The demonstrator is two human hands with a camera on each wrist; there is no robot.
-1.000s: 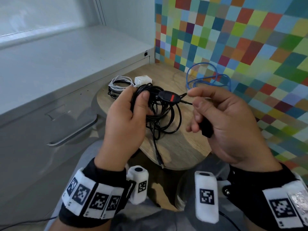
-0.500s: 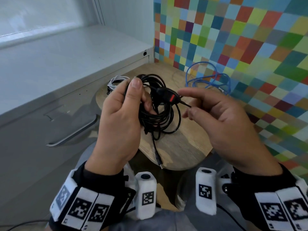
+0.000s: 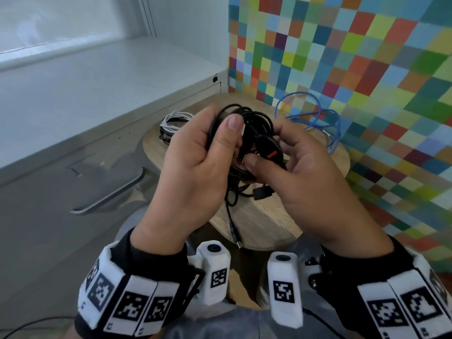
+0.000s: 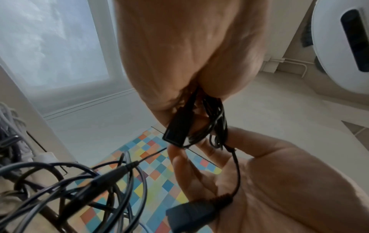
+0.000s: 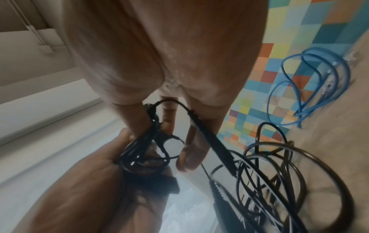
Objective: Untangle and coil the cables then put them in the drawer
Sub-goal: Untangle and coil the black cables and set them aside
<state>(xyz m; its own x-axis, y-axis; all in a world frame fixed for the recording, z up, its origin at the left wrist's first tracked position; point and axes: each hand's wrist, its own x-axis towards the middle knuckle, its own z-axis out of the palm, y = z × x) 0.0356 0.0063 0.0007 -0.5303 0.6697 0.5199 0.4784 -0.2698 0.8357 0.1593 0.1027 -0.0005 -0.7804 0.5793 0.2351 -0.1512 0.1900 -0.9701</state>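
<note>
My left hand [image 3: 220, 135] grips a bundle of black cable [image 3: 247, 116] above the round wooden table [image 3: 266, 223], thumb on top of the loops. My right hand [image 3: 265, 165] meets it from the right and pinches the same cable at its oval inline piece with a red mark [image 3: 268, 150]. A loose end with a barrel plug [image 3: 234, 234] dangles below, and a black connector [image 3: 263, 193] hangs under my right thumb. In the left wrist view my fingers clamp the strands [image 4: 216, 119] beside a black connector [image 4: 175, 132]. The right wrist view shows loops [image 5: 139, 151] between both hands.
A white coiled cable [image 3: 174, 121] lies at the table's back left, a loose blue cable [image 3: 318, 113] at its back right by the checkered wall. The grey cabinet's drawer, with its handle [image 3: 110, 195], is shut on my left.
My right hand has moved left and closed in on the bundle, bringing the inline piece onto it. My left hand has lifted the bundle higher, and the hands now touch.
</note>
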